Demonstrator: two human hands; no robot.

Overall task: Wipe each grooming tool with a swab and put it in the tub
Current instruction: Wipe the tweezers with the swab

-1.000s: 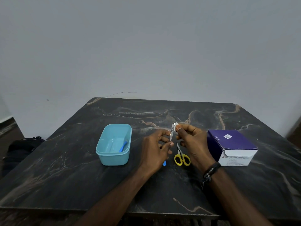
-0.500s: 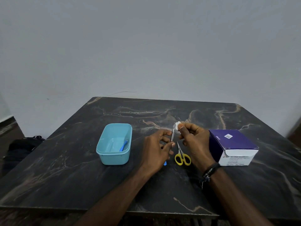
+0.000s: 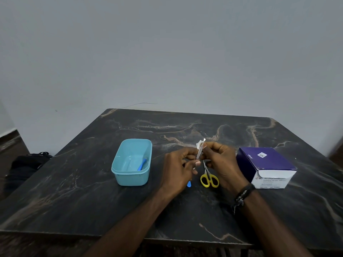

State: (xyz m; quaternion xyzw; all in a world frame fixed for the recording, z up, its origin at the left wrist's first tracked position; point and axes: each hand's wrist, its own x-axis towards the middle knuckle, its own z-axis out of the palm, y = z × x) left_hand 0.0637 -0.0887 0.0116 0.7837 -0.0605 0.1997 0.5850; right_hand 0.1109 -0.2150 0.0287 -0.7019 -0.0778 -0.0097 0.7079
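Note:
My left hand (image 3: pixel 179 168) pinches the lower end of slim metal tweezers (image 3: pixel 200 150), which point up and slightly right above the table. My right hand (image 3: pixel 221 164) presses a small white swab (image 3: pixel 199 143) against the tweezers near their tip. Below the hands, yellow-handled scissors (image 3: pixel 208 178) lie on the table, and the blue end of another tool (image 3: pixel 189 184) peeks out under my left hand. The light blue tub (image 3: pixel 118 164) stands to the left with a blue-handled tool (image 3: pixel 142 164) inside.
A purple and white swab box (image 3: pixel 267 166) sits to the right of my right hand. The dark marble table (image 3: pixel 74 191) ends at a grey wall behind. A black bag (image 3: pixel 26 164) lies on the floor at the left.
The right hand has slid the swab along the tweezers, first out to the tip, then back down a little so the tip shows. The left hand keeps its hold.

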